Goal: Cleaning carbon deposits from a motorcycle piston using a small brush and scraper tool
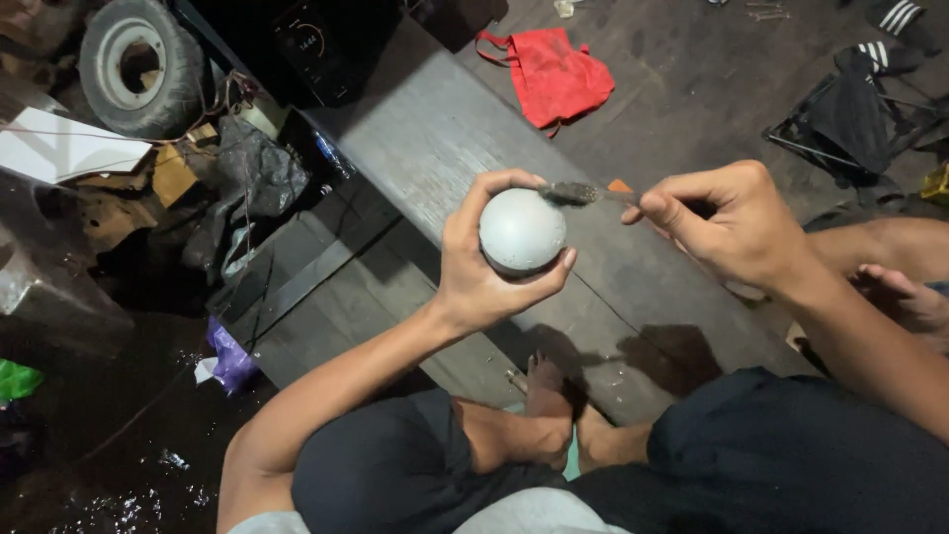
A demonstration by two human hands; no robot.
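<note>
The left hand [474, 272] cups a smooth grey metal ball [521, 231] above the grey wooden worktop [435, 129]; the right hand [736, 227] pinches a small grey-bristled brush [583, 194], its bristles touching the ball's top.

I see open grey plank [435, 129] beyond my left hand [479, 272], bare up to the red cloth bag [554, 74], so a hand can pass forward there. To the left the way is blocked: a heap of dark plastic and cardboard scraps [217, 183] crowds the plank's edge, with a small wheel [138, 64] behind it. On the right, a folded black stool frame [850, 114] stands well apart, past my right hand [736, 227], with bare floor between. Near me, my knees and bare foot [544, 396] close off the space below
</note>
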